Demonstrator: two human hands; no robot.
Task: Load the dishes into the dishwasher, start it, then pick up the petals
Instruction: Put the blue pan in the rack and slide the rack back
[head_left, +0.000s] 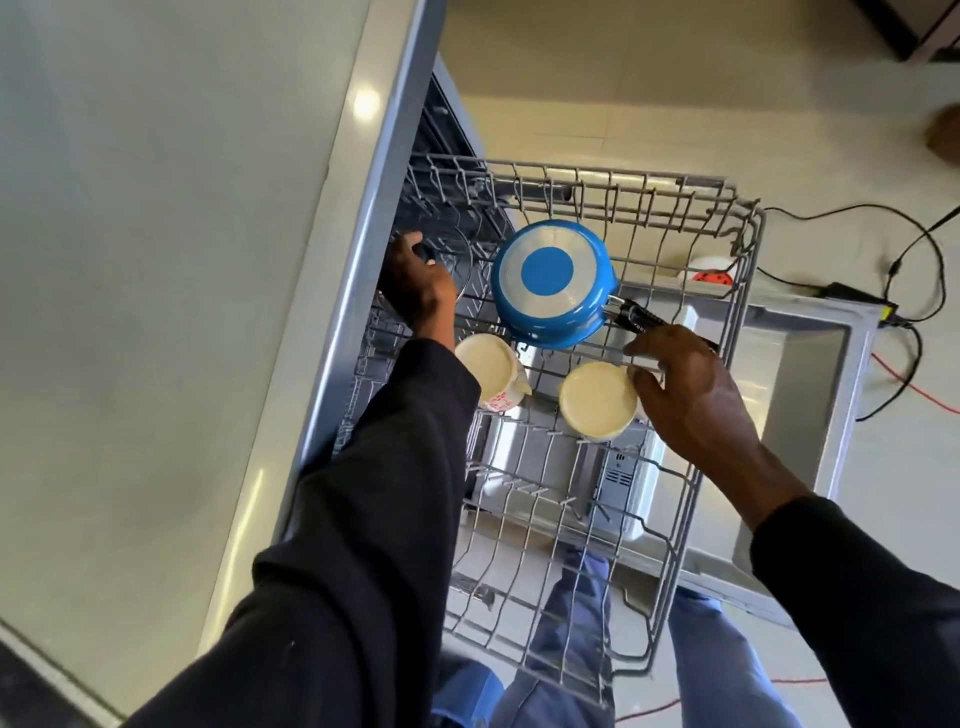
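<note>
The rack (735, 322) is smooth grey coated wire. Toward 12 o'clock in it, the saucepan (550, 275) is glossy blue enamel with dull bare metal ringing its base; its handle (636, 316) is shiny black plastic. The 2 mugs (485, 366) (597, 400) show matt cream ceramic. The lid (452, 260) is clear glass. The table (156, 260) looks polished; the sleeves (374, 519) are matt black cloth.

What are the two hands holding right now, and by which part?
The left hand grips a glass lid by its black knob. The right hand lies over the handle of the blue pan; whether it grips cannot be told.
</note>
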